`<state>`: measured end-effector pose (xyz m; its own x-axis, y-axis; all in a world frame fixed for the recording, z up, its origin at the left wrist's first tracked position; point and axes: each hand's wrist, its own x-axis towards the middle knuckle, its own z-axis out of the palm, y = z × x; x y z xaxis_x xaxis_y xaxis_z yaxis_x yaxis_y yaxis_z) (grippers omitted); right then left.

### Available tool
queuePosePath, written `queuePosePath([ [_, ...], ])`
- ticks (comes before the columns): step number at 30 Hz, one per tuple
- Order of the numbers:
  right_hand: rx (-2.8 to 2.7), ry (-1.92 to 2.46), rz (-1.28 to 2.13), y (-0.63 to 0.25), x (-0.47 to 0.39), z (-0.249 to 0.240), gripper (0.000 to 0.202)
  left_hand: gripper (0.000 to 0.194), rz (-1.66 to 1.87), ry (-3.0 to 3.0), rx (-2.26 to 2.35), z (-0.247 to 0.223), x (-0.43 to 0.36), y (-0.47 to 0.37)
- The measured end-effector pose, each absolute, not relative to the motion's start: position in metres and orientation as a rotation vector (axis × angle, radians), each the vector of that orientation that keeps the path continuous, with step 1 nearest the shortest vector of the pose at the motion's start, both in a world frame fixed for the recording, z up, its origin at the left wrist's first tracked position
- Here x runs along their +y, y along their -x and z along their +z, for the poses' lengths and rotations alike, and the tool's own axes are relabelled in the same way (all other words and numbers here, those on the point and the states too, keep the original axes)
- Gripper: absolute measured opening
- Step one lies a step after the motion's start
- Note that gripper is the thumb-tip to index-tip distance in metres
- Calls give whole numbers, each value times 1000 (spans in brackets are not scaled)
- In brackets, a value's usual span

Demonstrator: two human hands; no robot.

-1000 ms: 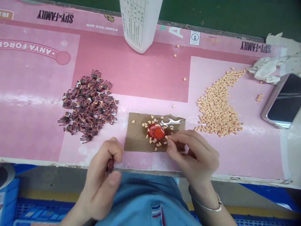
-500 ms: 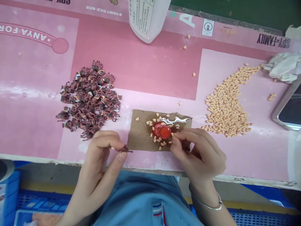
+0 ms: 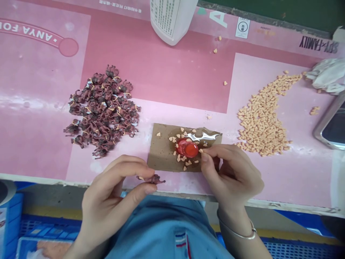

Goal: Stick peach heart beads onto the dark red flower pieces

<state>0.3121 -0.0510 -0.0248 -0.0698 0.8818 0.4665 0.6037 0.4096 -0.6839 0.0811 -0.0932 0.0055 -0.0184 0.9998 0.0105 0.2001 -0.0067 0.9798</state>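
Between thumb and fingers, my left hand (image 3: 118,194) holds a small dark reddish-brown figure (image 3: 156,179) near the table's front edge. My right hand (image 3: 233,172) pinches a tiny tan piece (image 3: 201,151) just right of a red round cap-like dish (image 3: 191,150). That dish lies on a brown rectangular sheet (image 3: 160,158) with a wet, shiny patch and several tan pieces scattered around. At the left is a heap of similar dark figures (image 3: 104,108). A curved pile of tan pieces (image 3: 261,122) lies on the right.
A white bottle (image 3: 172,21) stands at the back middle. Crumpled white tissue (image 3: 327,75) and a phone-like device (image 3: 332,122) lie at the far right. A few loose tan pieces dot the pink tabletop (image 3: 161,72). Blue crates (image 3: 45,232) are below the table's front edge.
My left hand has lowered slightly, and the figure in it shows more, turned and shifted right. My right hand has moved slightly right, still pinching the tan piece. The view has shifted a little.
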Motion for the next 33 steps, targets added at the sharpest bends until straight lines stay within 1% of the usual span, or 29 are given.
queuePosePath([
  [5,-1813,1295,377,-311,-50,-23,16,21,1153,-1269,1374,6,-93,-85],
  [10,-1828,1278,366,-310,-50,-23,16,23,1150,-1205,1287,4,-91,-86],
  [14,-1781,1252,326,-312,-51,-22,18,19,1149,-1144,1276,4,-90,-91],
  [18,-1776,1218,295,-314,-52,-20,21,21,1112,-1155,1295,5,-87,-97],
  [21,-1766,1190,348,-313,-54,-14,22,23,1125,-1176,1282,6,-85,-101],
  [25,-1754,1143,490,-306,-59,-2,23,15,1146,-1169,1225,6,-83,-103],
  [26,-1759,1132,526,-303,-59,0,23,17,1130,-1163,1210,6,-82,-103],
  [29,-1746,1098,602,-298,-59,4,21,33,1044,-1144,1212,7,-80,-101],
  [32,-1695,1077,660,-297,-57,3,19,30,964,-1176,1199,8,-79,-101],
  [33,-1680,1073,675,-297,-57,3,20,34,946,-1186,1181,9,-79,-101],
])
